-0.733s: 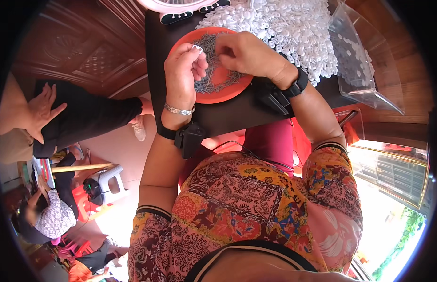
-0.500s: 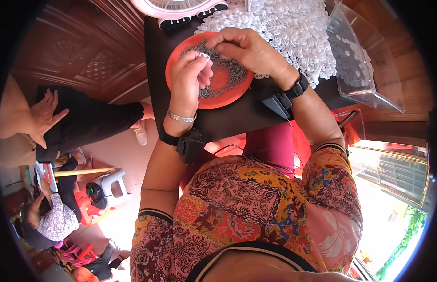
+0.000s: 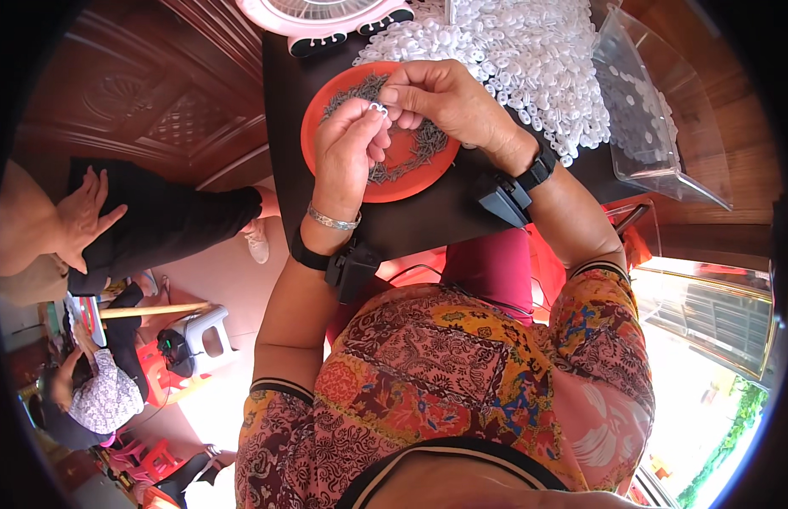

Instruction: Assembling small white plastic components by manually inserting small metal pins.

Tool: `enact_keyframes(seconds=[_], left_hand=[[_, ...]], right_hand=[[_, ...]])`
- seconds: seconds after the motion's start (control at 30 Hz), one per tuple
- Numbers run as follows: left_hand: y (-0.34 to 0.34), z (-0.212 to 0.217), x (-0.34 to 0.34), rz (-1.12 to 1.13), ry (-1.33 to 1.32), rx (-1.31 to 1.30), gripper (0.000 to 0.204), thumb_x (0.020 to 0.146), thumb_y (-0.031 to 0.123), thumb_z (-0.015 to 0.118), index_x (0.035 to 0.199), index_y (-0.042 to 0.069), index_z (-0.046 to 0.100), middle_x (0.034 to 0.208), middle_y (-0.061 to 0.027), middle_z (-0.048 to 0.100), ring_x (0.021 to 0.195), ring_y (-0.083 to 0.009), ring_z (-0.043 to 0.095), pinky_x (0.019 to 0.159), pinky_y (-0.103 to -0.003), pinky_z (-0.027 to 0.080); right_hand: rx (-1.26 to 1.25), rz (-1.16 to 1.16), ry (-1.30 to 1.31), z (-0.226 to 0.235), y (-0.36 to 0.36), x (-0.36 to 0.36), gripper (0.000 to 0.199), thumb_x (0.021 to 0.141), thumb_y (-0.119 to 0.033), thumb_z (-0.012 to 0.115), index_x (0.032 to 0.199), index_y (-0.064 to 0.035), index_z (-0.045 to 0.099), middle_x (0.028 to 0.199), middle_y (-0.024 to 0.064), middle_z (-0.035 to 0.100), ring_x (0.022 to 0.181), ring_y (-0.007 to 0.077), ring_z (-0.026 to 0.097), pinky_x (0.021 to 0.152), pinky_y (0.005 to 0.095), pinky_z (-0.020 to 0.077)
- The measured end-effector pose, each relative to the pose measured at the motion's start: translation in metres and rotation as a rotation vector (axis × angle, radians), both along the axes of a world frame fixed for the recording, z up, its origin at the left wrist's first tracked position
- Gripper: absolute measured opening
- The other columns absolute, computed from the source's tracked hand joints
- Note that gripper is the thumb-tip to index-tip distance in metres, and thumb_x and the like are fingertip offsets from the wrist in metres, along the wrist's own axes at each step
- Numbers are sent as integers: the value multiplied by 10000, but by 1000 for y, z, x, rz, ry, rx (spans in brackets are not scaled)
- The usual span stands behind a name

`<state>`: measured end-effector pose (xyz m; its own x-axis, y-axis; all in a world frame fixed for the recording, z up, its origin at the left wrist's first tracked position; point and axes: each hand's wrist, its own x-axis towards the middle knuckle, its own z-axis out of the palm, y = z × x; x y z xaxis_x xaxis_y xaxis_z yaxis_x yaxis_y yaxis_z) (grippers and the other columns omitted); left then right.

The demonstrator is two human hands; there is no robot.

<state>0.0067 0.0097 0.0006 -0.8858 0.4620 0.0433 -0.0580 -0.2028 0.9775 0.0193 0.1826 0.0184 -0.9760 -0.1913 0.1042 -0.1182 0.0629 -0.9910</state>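
Observation:
My left hand (image 3: 352,140) pinches a small white plastic piece with holes (image 3: 378,109) between thumb and forefinger. Close beside it, my right hand (image 3: 436,97) has thumb and forefinger pressed together near that piece. Whatever those fingertips grip is too small to make out. Both hands are over an orange-red round plate (image 3: 394,193). Thin grey metal pins (image 3: 428,148), like nails or screws, lie in it in a loose ring. Behind the plate spreads a big heap of similar white plastic pieces (image 3: 530,64) on the dark table (image 3: 284,93).
A pink fan (image 3: 322,21) stands at the table's far left. Right of the heap is a clear plastic bin (image 3: 640,119) with more white pieces. At the left another person's hand (image 3: 90,216) rests by dark trousers; farther off, people sit near a white stool (image 3: 209,331).
My right hand has come down from above the pins to beside the white piece, its fingertips now nearly meeting my left ones. My left hand has shifted slightly to the right.

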Motion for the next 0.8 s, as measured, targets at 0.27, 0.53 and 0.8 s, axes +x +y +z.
enact_keyframes(seconds=[0.27,0.53,0.8], left_hand=[[0,0,0,7,23,1,161,889,153,518,819,17,572,696,0,539,590,-46,475,504,-181,379],[-1,2,2,6,28,-16,161,889,149,519,817,15,568,711,3,534,595,-41,470,497,-182,376],[-1,2,1,5,29,-36,161,886,148,516,809,17,567,694,3,529,573,-39,458,494,-181,369]], right_hand=[[25,15,3,0,3,-1,168,906,-179,581,930,-25,644,761,-9,603,695,54,545,639,196,465],[81,42,28,0,2,0,160,905,-168,573,922,-22,637,762,-12,600,700,56,539,641,199,458],[89,51,48,1,1,1,153,910,-156,560,908,-21,633,750,-11,591,693,60,530,635,204,451]])
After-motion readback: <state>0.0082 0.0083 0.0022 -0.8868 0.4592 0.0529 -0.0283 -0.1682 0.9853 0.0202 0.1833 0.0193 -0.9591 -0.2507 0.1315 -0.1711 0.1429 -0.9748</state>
